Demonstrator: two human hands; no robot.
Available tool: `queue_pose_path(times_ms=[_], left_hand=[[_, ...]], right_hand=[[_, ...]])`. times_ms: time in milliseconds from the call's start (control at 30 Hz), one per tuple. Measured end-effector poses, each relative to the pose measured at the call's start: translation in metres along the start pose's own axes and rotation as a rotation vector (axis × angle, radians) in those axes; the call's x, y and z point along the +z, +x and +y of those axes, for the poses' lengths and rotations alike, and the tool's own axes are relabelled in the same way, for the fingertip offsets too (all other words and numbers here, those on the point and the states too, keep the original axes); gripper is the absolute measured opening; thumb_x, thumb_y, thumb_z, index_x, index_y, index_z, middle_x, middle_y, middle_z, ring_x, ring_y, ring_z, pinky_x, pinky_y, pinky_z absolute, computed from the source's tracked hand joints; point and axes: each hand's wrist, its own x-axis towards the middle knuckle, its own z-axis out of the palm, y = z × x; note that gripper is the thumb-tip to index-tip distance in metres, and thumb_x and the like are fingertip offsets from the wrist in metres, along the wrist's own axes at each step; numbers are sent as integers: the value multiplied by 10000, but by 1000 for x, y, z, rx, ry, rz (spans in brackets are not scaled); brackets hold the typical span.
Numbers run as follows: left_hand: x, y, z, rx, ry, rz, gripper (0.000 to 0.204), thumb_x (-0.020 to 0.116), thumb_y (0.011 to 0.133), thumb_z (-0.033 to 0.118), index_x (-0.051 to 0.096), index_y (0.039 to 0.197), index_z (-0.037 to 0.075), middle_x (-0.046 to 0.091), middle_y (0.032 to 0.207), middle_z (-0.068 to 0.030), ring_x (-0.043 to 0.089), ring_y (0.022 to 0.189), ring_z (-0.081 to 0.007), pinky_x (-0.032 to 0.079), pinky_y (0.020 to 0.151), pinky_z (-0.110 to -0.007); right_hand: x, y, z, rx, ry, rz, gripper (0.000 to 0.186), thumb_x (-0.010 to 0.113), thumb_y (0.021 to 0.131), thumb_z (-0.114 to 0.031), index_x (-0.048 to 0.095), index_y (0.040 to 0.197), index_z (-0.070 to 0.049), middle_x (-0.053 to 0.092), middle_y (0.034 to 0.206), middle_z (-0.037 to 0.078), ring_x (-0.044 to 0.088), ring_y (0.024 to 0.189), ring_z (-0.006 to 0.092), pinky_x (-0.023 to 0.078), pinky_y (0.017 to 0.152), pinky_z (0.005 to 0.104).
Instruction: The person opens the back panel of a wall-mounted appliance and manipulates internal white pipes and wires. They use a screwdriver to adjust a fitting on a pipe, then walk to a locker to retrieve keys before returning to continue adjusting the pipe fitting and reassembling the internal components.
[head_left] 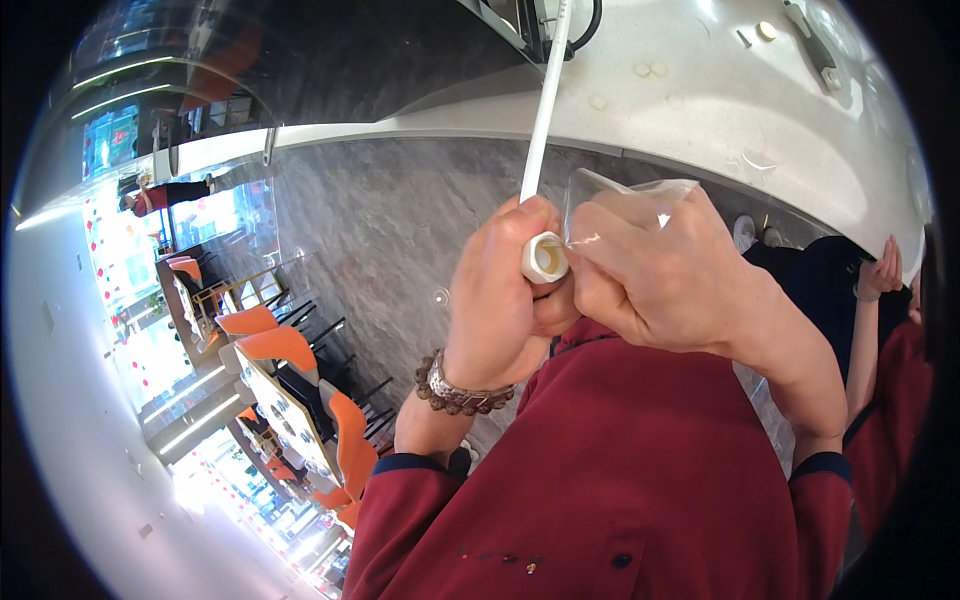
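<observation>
My left hand [492, 290] is wrapped round the end of a thin white tube [547, 115]. A white hexagonal nut [543, 259] shows at that end, its open bore turned up toward me and yellowish inside. Close beside the nut, my right hand [665, 265] is closed with its fingers curled in a pinch, holding a piece of clear plastic film [597, 185] that sticks out over the knuckles. The fingertips are partly hidden, and whether the film touches the nut I cannot tell. From my left hand the tube runs up past the counter edge.
A pale counter [640, 105] curves across the top, with a grey-handled tool [812, 45], a small screw [744, 39] and a round cap [766, 31] on it. At the right a co-worker's hand [881, 270] touches the counter edge. Orange chairs [278, 346] and tables stand at left.
</observation>
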Motion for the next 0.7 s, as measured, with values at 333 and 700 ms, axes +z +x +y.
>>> queue_pose_path(times_ms=[333, 700], left_hand=[[-4, 0, 1, 27, -14, -44, 257, 383, 1001, 219, 563, 933, 50, 434, 584, 36, 250, 390, -39, 169, 363, -223], [-8, 2, 5, 27, 55, -74, 212, 358, 1021, 207, 458, 889, 75, 390, 611, 13, 284, 419, -53, 196, 389, -247]], right_hand=[[-13, 16, 1, -44, -102, -189, 208, 661, 767, -217, 587, 686, -40, 593, 629, 116, 602, 550, 315, 476, 499, 430], [-19, 25, 1, -66, -67, -263, 189, 622, 830, -224, 616, 782, -42, 622, 681, 125, 629, 604, 337, 501, 544, 440]])
